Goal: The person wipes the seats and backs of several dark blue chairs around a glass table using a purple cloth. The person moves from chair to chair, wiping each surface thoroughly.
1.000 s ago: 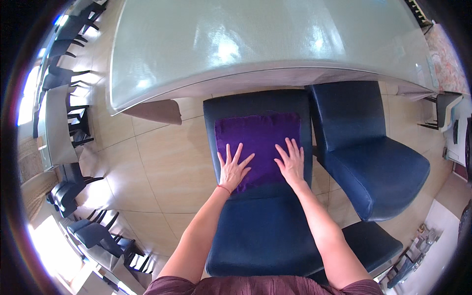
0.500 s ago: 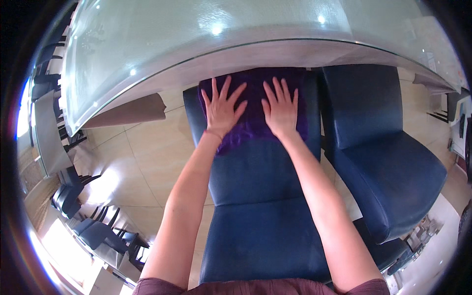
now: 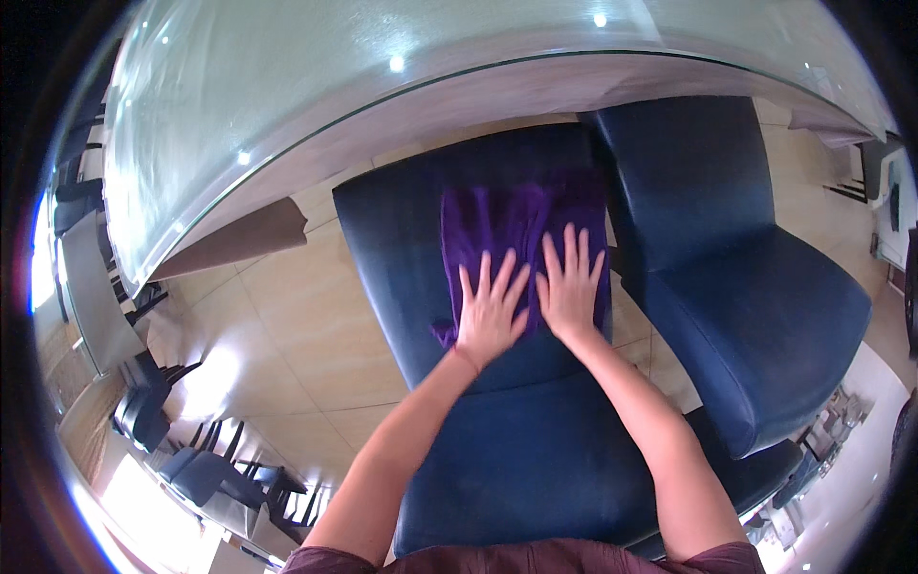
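A purple cloth [image 3: 497,215] lies spread and wrinkled over the backrest of a dark blue padded chair [image 3: 392,220]. My left hand [image 3: 491,311] rests flat on the cloth's near left part, fingers spread. Beside it, my right hand [image 3: 571,287] presses flat near the cloth's right edge, its fingers also apart. The two thumbs are close together, with a fold of cloth between them. A bunched corner of the cloth sticks out to the left of my left wrist. Below my forearms the chair's seat [image 3: 516,459] is bare.
A glass-topped table [image 3: 316,86] with a pale cloth hanging under its edge stands just beyond the chair. Another dark blue chair [image 3: 746,316] is close on the right. Tiled floor [image 3: 296,325] shows at left, with several dark chairs [image 3: 206,474] further off.
Both hands have slid toward me with the cloth, from the backrest's far edge to its lower part. The far left of the backrest is now uncovered, and the chair appears slightly turned.
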`<action>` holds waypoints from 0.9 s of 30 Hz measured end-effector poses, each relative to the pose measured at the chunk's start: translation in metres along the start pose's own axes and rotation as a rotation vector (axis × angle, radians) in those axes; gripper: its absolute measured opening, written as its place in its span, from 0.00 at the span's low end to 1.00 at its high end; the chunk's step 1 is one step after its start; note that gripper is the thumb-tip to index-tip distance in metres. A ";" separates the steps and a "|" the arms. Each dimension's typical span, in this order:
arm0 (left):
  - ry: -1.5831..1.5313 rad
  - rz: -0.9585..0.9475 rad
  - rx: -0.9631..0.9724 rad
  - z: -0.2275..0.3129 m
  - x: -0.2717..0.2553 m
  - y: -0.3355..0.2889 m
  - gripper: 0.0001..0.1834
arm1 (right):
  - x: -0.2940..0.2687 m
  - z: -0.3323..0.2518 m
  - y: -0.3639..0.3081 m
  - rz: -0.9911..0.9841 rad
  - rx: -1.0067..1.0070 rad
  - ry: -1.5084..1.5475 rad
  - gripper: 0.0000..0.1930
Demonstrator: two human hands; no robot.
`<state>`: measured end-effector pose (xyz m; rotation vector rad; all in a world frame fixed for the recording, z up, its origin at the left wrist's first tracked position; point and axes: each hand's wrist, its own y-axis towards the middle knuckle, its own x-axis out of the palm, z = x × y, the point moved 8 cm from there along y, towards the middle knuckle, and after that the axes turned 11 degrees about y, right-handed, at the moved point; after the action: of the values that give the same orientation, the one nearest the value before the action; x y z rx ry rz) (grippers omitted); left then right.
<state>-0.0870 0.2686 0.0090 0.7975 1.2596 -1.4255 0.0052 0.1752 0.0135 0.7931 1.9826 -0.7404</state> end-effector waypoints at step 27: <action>-0.014 0.046 0.104 0.072 -0.003 0.055 0.42 | 0.010 0.119 -0.027 0.179 0.541 0.488 0.26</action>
<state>-0.0228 0.2042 0.0130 0.8797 1.1566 -1.4662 0.0389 0.0723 -0.0444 1.5745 2.1086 -1.0697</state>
